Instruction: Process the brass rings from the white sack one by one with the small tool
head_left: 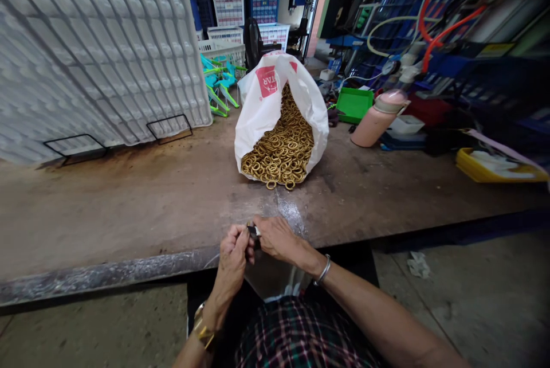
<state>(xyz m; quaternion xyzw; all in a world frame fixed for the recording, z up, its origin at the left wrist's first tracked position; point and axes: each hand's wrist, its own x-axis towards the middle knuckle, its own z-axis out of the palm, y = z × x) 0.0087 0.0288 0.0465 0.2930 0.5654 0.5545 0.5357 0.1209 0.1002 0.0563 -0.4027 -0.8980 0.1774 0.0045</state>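
Observation:
At the table's front edge, my left hand [235, 250] and my right hand [277, 236] meet. The fingers of both are closed on a small black-and-white piece [252, 231]; its kind is too small to make out. A tiny yellowish spot shows at the fingertips, unclear in detail. Beyond the hands lies a white plastic bag [256, 121] with red print, its mouth open toward me. Many brass-coloured rings [286, 147] fill the bag. Two rings lie at the lip of its mouth, touching the table.
White ribbed plastic trays [107, 53] stand upright on the wooden table [184, 184] at left, against black wire stands [169, 127]. To the right are a green tray [354, 103], a pink bottle [378, 120] and a yellow tray [494, 170]. Stacked crates [227, 10] rise behind.

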